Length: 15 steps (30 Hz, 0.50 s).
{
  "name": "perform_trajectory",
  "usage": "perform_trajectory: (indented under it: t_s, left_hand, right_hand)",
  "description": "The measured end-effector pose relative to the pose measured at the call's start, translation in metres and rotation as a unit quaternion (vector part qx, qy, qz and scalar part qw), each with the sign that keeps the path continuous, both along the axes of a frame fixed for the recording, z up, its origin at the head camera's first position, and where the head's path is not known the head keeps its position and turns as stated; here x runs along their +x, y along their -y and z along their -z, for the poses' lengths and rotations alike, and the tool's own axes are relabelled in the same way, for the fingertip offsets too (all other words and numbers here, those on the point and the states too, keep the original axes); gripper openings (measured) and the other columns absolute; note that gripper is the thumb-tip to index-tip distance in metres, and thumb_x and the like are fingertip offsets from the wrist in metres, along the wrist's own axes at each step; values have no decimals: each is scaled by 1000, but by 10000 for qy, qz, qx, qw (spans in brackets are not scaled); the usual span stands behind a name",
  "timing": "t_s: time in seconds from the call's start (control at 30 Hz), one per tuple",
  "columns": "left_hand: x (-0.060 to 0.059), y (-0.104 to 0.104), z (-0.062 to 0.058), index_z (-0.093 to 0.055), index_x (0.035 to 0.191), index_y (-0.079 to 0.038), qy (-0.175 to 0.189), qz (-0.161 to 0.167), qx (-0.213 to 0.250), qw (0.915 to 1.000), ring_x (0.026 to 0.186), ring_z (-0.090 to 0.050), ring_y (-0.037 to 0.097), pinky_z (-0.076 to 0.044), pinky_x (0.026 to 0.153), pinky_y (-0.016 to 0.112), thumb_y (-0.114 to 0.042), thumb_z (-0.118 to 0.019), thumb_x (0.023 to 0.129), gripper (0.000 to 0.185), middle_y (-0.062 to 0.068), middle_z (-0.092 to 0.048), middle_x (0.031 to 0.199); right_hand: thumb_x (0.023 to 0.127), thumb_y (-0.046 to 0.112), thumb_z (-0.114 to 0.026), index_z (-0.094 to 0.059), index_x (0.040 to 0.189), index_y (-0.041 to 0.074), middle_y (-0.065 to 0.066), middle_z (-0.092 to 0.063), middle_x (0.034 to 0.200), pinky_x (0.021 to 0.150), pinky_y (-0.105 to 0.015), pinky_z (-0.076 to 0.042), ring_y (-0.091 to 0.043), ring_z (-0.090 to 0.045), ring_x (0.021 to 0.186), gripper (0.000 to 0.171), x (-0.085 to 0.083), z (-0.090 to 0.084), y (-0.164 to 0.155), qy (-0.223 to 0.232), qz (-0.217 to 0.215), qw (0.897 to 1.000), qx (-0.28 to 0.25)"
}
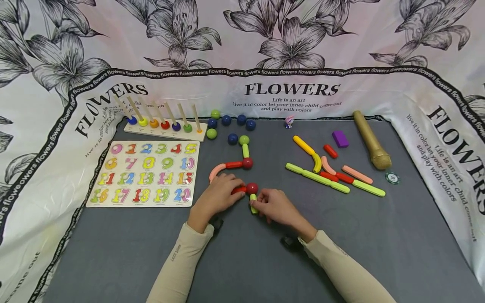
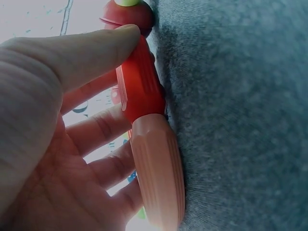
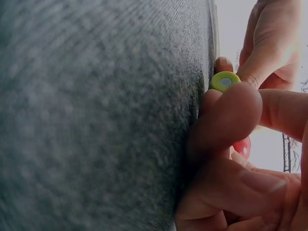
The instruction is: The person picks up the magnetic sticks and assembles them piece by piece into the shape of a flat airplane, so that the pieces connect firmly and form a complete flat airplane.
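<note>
In the head view my left hand [image 1: 217, 197] grips a red stick [image 1: 238, 190] joined to a red ball [image 1: 251, 188]. The left wrist view shows my thumb on that red stick [image 2: 142, 84], with a peach stick [image 2: 159, 168] joined to its other end beneath my fingers. My right hand [image 1: 278, 206] pinches a yellow-green stick [image 1: 253, 204] that meets the same ball; its round end [image 3: 225, 82] shows in the right wrist view. Just beyond lies a similar joined piece: a curved peach stick [image 1: 217, 171], red stick [image 1: 233, 164], red ball [image 1: 247, 163], green stick [image 1: 246, 150] and green ball [image 1: 244, 140].
At left lie a number board [image 1: 144, 203] and a wooden peg stand [image 1: 197, 135]. Several blue balls [image 1: 233, 139] sit behind the pieces. To the right are loose sticks [image 1: 317, 178], a purple block [image 1: 340, 139], a gold microphone [image 1: 371, 141], a chip [image 1: 392, 177] and a small figurine [image 1: 289, 122].
</note>
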<state>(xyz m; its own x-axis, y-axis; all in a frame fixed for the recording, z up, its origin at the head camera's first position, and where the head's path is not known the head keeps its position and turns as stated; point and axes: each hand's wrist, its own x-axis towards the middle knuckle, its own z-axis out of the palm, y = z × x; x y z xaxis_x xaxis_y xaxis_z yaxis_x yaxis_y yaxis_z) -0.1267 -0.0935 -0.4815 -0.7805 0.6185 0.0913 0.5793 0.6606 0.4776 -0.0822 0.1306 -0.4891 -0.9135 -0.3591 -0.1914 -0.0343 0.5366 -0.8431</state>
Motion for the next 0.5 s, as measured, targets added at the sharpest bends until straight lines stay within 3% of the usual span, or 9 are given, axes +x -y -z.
perform_trajectory:
  t_s: [0.23,0.37,0.5]
  left_hand:
    - [0,3,2,-78,118,-7,84,-2,-33,10000,98,-62,29,-49,94,50,-21,-77,102,21,9,-68,105]
    - [2,4,2,-78,117,-8,53,14,-41,10000,98,-61,29,-50,93,50,-23,-77,102,21,8,-68,104]
    - [-1,4,-2,-76,119,-5,332,-34,154,9993,99,-63,27,-52,95,47,-22,-76,103,24,9,-70,107]
  right_hand:
    - [104,35,-72,-66,81,16,2,-63,64,45,-32,-43,-17,-57,44,30,-2,11,-4,-176,-161,9997,-77]
    - [105,29,-70,-66,81,14,2,-62,64,45,-31,-43,-18,-57,45,29,1,4,-3,-283,-269,9992,23]
    - [105,30,-69,-67,80,14,1,-64,64,45,-31,-42,-18,-58,45,31,0,3,-6,-255,-324,9991,-46]
